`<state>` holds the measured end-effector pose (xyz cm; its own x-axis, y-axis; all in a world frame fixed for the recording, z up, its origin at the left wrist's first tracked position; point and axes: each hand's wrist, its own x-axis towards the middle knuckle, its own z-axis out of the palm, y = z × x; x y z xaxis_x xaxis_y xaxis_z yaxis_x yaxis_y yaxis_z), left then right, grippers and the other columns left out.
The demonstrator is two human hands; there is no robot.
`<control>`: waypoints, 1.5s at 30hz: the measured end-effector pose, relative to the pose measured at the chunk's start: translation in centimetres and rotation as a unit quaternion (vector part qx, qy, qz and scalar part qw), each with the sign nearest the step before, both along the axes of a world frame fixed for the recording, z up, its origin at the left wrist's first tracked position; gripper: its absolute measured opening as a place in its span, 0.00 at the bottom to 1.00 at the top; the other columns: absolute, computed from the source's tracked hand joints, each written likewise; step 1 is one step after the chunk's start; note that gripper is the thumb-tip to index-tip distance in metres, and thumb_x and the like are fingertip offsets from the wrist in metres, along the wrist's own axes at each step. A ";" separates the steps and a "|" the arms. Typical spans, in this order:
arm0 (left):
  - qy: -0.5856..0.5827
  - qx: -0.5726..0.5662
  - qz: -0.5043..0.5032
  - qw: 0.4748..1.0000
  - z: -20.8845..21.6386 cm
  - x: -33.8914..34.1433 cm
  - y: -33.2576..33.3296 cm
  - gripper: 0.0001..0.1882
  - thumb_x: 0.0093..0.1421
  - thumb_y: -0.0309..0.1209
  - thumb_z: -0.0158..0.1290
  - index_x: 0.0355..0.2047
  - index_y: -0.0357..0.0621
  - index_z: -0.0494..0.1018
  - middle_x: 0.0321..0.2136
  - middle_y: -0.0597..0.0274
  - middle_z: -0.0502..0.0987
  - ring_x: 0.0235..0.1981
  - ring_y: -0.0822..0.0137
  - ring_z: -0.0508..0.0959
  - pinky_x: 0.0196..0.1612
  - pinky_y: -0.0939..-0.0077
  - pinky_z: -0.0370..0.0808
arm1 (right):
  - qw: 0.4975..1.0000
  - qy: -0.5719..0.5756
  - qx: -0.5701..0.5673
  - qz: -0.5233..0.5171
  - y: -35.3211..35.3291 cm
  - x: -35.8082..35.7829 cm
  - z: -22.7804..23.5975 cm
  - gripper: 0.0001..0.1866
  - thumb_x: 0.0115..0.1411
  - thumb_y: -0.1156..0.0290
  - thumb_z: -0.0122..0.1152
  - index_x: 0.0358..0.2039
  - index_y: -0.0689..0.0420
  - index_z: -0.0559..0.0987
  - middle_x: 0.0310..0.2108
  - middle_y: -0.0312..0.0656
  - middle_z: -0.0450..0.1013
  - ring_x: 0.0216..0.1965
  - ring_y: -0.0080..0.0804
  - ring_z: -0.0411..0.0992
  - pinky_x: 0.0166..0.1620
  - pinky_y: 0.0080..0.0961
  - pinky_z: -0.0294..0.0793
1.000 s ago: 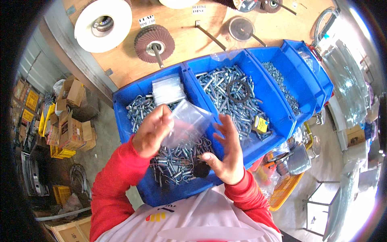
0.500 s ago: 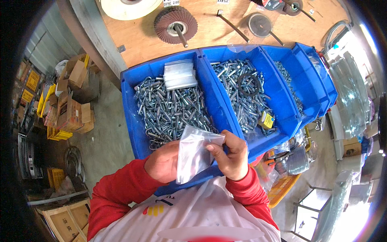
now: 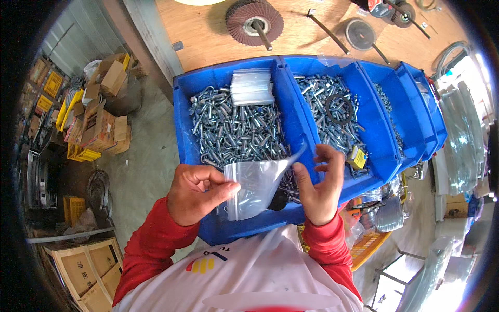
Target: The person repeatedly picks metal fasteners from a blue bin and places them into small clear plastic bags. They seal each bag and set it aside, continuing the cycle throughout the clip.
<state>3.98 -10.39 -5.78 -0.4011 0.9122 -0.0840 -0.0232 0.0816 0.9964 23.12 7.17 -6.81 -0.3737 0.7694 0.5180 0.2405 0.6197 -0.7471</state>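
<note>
My left hand (image 3: 195, 192) pinches a clear plastic bag (image 3: 257, 190) by its left edge, thumb on top. The bag is spread flat above the near end of a blue bin, and its far right corner sticks up. My right hand (image 3: 323, 187) is just right of the bag, with thumb and fingers apart and nothing gripped. Below lies a heap of shiny metal bolts (image 3: 236, 130), some with hooked ends. On the heap's far side rests a stack of clear bags (image 3: 252, 87). A dark object (image 3: 279, 200) shows partly beside the bag; its kind is unclear.
The bin to the right holds more bolts, a black ring (image 3: 339, 109) and a small yellow box (image 3: 357, 157). Further blue bins (image 3: 395, 125) follow. Behind stands a wooden board with a flap disc (image 3: 254, 23) on a rod. Cardboard boxes (image 3: 99, 125) lie at left.
My right hand has let go of the bag and opened. My left hand now pinches the bag's left edge, and the bag is spread wider. The view has shifted slightly.
</note>
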 end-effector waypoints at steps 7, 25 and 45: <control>0.032 -0.055 -0.009 0.998 0.2 2.9 0.3 0.09 0.56 0.26 0.68 0.25 0.36 0.79 0.22 0.61 0.81 0.24 0.78 0.78 0.26 0.81 0.73 | 0.946 -0.007 -0.047 0.320 -5.4 0.8 -0.6 0.15 0.46 0.74 0.79 0.33 0.62 0.81 0.31 0.47 0.78 0.30 0.43 0.78 0.32 0.34 0.77; 0.095 -0.033 -0.056 0.993 -1.3 2.3 1.5 0.14 0.53 0.29 0.72 0.21 0.39 0.76 0.18 0.65 0.79 0.20 0.81 0.73 0.23 0.83 0.67 | 0.944 -0.007 -0.113 0.309 -6.5 0.5 -2.7 0.12 0.49 0.75 0.70 0.35 0.63 0.80 0.28 0.48 0.76 0.28 0.48 0.76 0.30 0.39 0.76; -0.110 -0.038 -0.099 0.988 -1.7 2.3 2.4 0.09 0.61 0.29 0.65 0.33 0.36 0.78 0.28 0.63 0.82 0.29 0.79 0.79 0.31 0.81 0.77 | 0.923 -0.032 -0.261 0.279 -5.4 1.1 -1.8 0.07 0.59 0.75 0.63 0.35 0.67 0.80 0.26 0.51 0.77 0.27 0.46 0.78 0.32 0.33 0.77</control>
<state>6.31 -7.94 -7.44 -0.1798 0.9586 -0.2206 -0.2137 0.1808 0.9600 24.26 1.79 -8.59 -0.8046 0.5865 0.0928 0.0474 0.2193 -0.9745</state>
